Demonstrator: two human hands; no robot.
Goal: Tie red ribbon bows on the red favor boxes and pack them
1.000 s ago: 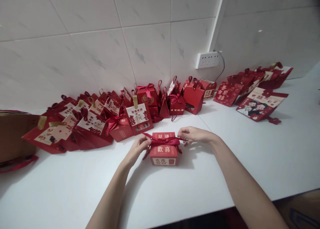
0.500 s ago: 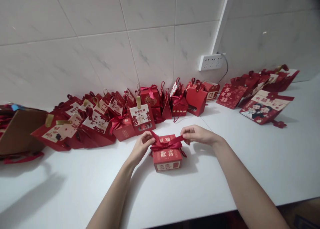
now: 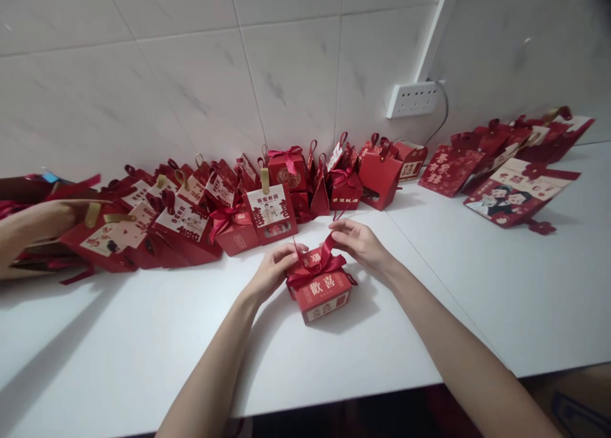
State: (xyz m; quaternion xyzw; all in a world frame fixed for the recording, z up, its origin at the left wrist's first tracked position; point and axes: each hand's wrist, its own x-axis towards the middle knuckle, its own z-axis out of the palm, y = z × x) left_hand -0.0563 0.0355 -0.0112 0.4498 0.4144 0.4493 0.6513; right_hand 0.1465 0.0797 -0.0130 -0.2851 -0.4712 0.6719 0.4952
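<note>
A small red gift box [image 3: 324, 290] with gold-white Chinese characters lies on the white table in front of me, turned slightly askew. A dark red satin ribbon [image 3: 315, 270] is tied in a bow across its top. My left hand [image 3: 274, 271] is at the box's left side, thumb and finger closed around a ribbon end that sticks up between them. On the far right side, my right hand [image 3: 360, 244] pinches the other ribbon end and lifts it above the box.
Several red gift boxes [image 3: 191, 225] with loops and bows line the tiled wall. More stand at the right, including one with a cartoon couple [image 3: 508, 199]. A white power strip [image 3: 413, 99] hangs on the wall. Another person's forearm [image 3: 33, 225] reaches in at the left.
My right hand has moved inward, raising its ribbon end. The box has turned slightly to the left. Another person's arm has appeared at the left, over the cardboard container. The view has shifted a little.
</note>
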